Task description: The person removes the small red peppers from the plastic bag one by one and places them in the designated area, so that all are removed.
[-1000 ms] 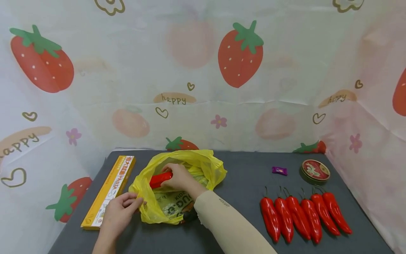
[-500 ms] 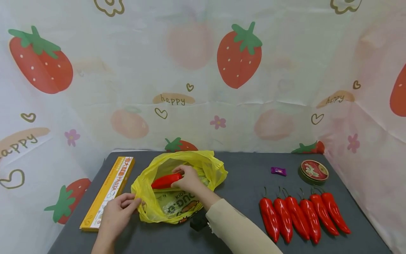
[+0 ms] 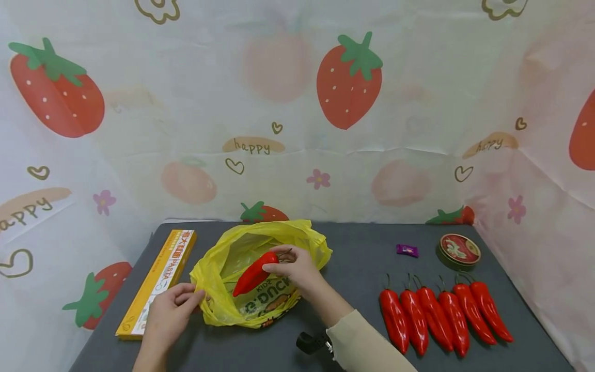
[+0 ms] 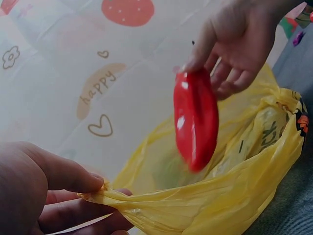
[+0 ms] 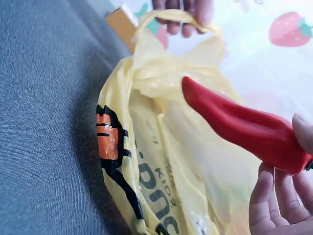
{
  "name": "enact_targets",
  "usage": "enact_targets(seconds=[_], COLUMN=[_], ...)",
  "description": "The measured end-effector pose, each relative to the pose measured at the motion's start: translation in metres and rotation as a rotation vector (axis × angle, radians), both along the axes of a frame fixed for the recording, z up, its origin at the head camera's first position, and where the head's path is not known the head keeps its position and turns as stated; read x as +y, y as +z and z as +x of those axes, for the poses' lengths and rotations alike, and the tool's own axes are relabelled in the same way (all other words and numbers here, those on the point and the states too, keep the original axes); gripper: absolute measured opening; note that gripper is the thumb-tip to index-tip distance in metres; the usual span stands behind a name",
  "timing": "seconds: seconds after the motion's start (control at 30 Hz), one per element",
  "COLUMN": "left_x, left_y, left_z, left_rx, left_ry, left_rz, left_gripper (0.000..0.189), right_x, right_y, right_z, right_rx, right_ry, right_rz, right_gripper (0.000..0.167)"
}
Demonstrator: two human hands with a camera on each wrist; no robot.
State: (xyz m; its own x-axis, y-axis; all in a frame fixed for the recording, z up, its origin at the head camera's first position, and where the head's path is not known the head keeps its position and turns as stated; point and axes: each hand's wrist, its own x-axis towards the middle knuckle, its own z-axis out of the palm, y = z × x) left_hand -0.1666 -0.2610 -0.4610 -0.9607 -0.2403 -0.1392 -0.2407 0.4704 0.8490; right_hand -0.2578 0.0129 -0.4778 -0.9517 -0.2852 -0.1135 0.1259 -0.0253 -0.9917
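A yellow plastic bag (image 3: 214, 268) with dark print lies with its mouth spread wide on the grey table. My left hand (image 3: 169, 312) pinches the bag's left rim between thumb and fingers, as the left wrist view shows up close. Over the bag's mouth, my right hand (image 3: 297, 268) holds a red chili pepper (image 3: 253, 275) by its stem end, the tip slanting down to the left. In the right wrist view the chili (image 5: 239, 125) appears above the bag's opening, apart from the plastic.
Several red chilies (image 3: 439, 320) lie in a row at the right. Behind them are a small purple-wrapped sweet (image 3: 407, 250) and a round red-lidded tin (image 3: 459, 250). A yellow pasta box (image 3: 158, 284) lies left of the bag. A patterned cloth (image 3: 279, 113) hangs behind the table.
My right hand has drawn the chili up and to the right from inside the bag, and its tip now points more downward. The left hand keeps its hold on the rim.
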Motion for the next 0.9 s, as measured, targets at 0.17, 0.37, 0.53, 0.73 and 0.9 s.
enact_targets(seconds=[0.17,0.37,0.53,0.73,0.9], left_x=[-0.002,-0.002,-0.001,-0.001,0.0], left_y=[-0.001,-0.002,-0.002,-0.003,-0.003], left_z=[0.0,0.0,-0.002,-0.001,-0.001], left_rx=[0.004,-0.003,-0.008,-0.013,-0.013], left_ry=[-0.009,-0.01,-0.008,0.001,-0.005], left_rz=[-0.011,0.007,0.011,0.013,0.019], left_gripper=[0.038,0.037,0.036,0.037,0.036], right_x=[0.014,0.035,0.055,0.089,0.122], right_y=[0.006,0.011,0.011,0.009,0.008], right_z=[0.008,0.017,0.025,0.038,0.048], right_rx=[-0.065,-0.068,-0.052,-0.022,0.005], right_ry=[0.032,0.154,0.14,0.13,0.073], right_rz=[-0.121,-0.168,-0.154,-0.096,0.032], right_gripper=[0.045,0.046,0.047,0.047,0.054])
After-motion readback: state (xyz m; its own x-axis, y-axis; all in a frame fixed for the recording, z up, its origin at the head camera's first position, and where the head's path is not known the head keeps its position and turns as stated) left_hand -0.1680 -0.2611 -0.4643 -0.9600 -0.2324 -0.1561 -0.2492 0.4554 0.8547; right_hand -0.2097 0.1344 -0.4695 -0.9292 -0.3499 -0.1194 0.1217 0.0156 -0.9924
